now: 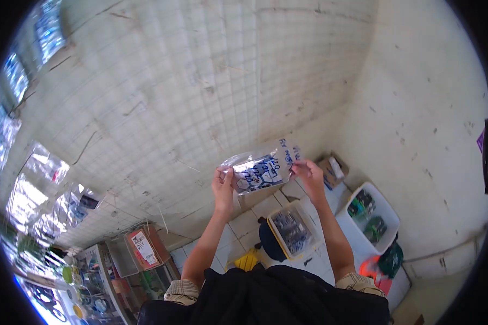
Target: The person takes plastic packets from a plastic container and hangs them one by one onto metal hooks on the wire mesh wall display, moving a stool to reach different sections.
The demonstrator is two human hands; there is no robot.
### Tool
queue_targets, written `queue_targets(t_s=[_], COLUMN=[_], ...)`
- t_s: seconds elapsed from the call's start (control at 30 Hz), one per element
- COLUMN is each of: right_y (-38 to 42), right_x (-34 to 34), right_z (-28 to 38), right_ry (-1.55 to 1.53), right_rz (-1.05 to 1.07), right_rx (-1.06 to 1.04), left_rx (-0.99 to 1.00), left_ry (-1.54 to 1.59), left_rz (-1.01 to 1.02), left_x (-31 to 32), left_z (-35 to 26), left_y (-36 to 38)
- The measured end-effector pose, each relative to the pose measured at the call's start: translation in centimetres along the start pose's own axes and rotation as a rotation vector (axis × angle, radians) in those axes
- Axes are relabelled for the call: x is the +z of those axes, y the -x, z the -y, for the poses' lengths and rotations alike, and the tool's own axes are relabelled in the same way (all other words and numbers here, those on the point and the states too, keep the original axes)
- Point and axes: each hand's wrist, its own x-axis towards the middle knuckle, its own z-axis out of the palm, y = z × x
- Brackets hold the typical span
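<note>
Between my two hands a clear plastic bag (259,169) is held up in front of the wall. Blue handwriting marks its upper right part, and blue-and-white labelled pieces show through the plastic. My left hand (223,184) pinches the bag's left edge with thumb and fingers. At the right edge, my right hand (309,174) grips the plastic in the same way. Below the bag, on the tiled floor, stands a pale tub (314,244) with several small packed items in it.
A white bin (394,223) with green items stands at right, near a cardboard box (331,169). A yellow item (247,261) lies on the floor. At lower left are a red-brown box (156,248) and shelves. Plastic bags (30,192) hang on the wire-grid wall.
</note>
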Motion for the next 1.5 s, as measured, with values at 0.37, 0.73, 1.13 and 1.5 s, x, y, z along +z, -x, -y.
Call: queue_targets(t_s=[0.37, 0.73, 1.13, 1.5], right_y=[-8.3, -11.7, -20.3, -24.7], right_x=[15.6, 27.8, 35.6, 37.2], right_z=[19.4, 30.7, 44.7, 50.4], right_ry=[0.004, 0.078, -0.095, 0.037], right_rz=[0.465, 0.59, 0.271, 0.147], right_rx=[-0.438, -0.751, -1.052, -1.098], left_rx=[0.801, 1.146, 1.292, 1.283], left_ry=[-0.468, -0.361, -0.402, -0.291], left_rz=[-0.028, 0.088, -0.093, -0.331], left_x=[-2.8, 0.2, 6.2, 9.3], left_z=[-19.1, -38.4, -52.9, -58.6], left_y=[1.8, -4.7, -10.5, -14.6])
